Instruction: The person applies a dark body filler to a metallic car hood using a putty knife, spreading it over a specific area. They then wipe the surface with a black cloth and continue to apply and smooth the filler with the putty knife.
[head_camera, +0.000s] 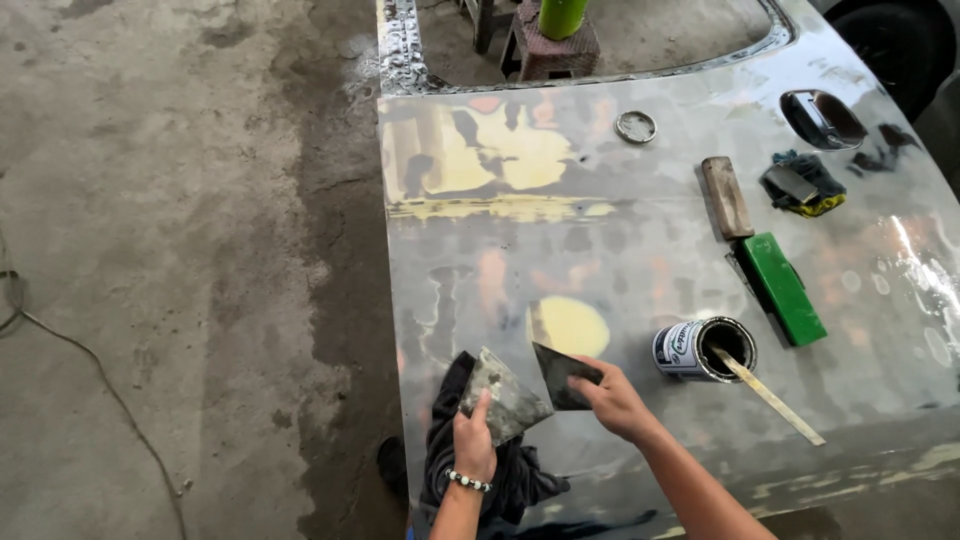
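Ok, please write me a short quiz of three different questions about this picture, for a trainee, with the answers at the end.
1. True or false: the stir stick lies flat on the panel, apart from the open can.
2. Which thing lies nearest to the green block? A) the metal ring B) the brown wooden block C) the dark cloth
3. Fill in: the left hand holds a wide flat ____, and the right hand holds a smaller dark spreader.

Key: 1 false, one end rests in the can. 2 B. 3 scraper.
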